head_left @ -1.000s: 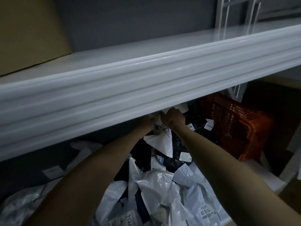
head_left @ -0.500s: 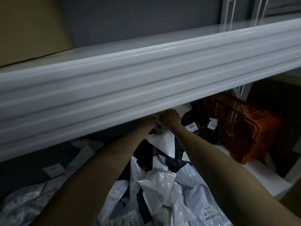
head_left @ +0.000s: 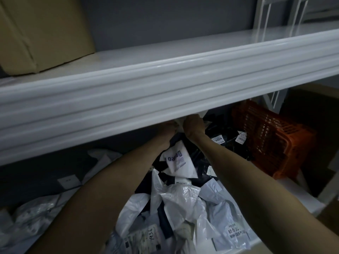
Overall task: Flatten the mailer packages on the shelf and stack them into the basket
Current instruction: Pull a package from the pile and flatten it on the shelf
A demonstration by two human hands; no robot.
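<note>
We've got both arms reaching under the upper shelf (head_left: 165, 99). The left hand (head_left: 168, 128) and right hand (head_left: 194, 125) curl onto the top of a white mailer (head_left: 185, 162), fingertips partly hidden. The mailer hangs over the pile (head_left: 183, 198) on the lower shelf (head_left: 293, 191). Orange basket (head_left: 271, 140) at right, tipped. Box (head_left: 45, 33) top left.

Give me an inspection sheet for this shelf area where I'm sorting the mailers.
Surface: white lower shelf, mostly buried; bare strip at right.
Job's things: heap of white, grey and black mailers, crumpled; orange basket at right, inside not visible.
Clutter: cardboard box on upper shelf.
Grip: left hand and right hand pinch a white mailer under that shelf's front edge; fingertips partly hidden.
Cables: nothing seen.
Surroundings: grey wall, dim light.
</note>
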